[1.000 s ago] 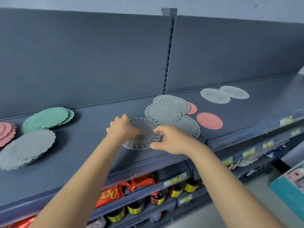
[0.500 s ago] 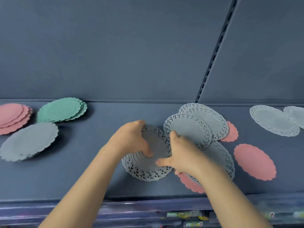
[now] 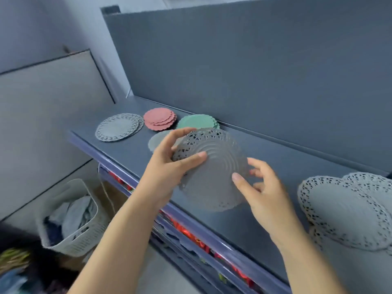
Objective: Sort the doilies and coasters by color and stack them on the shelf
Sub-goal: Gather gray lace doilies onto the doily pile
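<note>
The grey lace doily is off the shelf, held tilted in the air above its front edge. The step in hand looks to be carrying it to the matching lace pile, which lies well to the left of the doily and beyond it. To do that well, the thin sheet wants a light hold near the rim, not by the fragile cut-out border alone. It should then be lowered square onto that pile so the edges line up, passing over the plain grey pile just behind the doily's left edge and skipping the pink pile and green pile further behind it. The left hand has the grip, with its thumb across the doily's face and its fingers curled behind the left rim. The right hand sits at the doily's right edge, thumb on its face, fingers loosely bent past the rim; blur hides whether it pinches. More loose doilies lie to the doily's right.
</note>
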Demonstrator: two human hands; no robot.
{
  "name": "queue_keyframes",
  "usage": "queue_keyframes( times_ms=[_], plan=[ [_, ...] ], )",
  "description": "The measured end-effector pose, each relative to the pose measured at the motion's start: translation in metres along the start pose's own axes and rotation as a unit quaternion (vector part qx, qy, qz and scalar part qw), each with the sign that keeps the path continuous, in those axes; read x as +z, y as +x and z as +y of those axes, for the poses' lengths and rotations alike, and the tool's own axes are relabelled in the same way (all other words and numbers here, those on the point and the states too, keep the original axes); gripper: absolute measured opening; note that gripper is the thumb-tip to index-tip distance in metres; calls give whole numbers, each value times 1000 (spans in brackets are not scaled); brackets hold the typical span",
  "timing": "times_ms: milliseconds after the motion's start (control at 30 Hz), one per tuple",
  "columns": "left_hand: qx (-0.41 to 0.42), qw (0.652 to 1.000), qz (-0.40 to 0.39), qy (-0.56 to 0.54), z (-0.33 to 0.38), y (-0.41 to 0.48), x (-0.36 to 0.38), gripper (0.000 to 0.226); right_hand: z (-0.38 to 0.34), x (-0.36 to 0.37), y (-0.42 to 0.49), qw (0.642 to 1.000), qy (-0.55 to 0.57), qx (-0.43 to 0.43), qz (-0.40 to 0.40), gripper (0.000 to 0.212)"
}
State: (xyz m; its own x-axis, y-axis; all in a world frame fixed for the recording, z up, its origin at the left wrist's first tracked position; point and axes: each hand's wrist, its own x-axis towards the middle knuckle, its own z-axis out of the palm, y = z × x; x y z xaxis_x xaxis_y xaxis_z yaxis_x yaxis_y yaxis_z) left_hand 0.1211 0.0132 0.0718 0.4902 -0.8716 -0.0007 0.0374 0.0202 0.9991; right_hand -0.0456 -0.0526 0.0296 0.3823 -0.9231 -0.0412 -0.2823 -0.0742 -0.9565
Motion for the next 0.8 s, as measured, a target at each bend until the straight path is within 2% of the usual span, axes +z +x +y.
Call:
queue_keyframes(
  times_ms=[67,200,267,333,433,567,800],
  plan=[
    [0,998,57,-6,4,-10,-32,41,-11,30,7,995,92,-17,-41,31],
    [-9,988,119,93,-2,-21,-109,41,-36,104,16,982,137,-43,-123,37],
    [-44,984,129,118,-9,-21,-151,49,-47,148,17,979,141,-54,-135,45],
    [-67,983,145,92,-11,-17,-190,53,-61,188,20,975,167,-46,-138,47],
    [-66,980,159,100,-6,-10,-245,59,-81,243,26,966,212,-12,-147,48],
    [-57,974,163,147,1,14,-301,49,-95,286,38,971,194,11,-138,53],
    [-41,968,112,221,-4,116,-333,63,-105,314,101,992,105,-21,-74,64]
  ],
)
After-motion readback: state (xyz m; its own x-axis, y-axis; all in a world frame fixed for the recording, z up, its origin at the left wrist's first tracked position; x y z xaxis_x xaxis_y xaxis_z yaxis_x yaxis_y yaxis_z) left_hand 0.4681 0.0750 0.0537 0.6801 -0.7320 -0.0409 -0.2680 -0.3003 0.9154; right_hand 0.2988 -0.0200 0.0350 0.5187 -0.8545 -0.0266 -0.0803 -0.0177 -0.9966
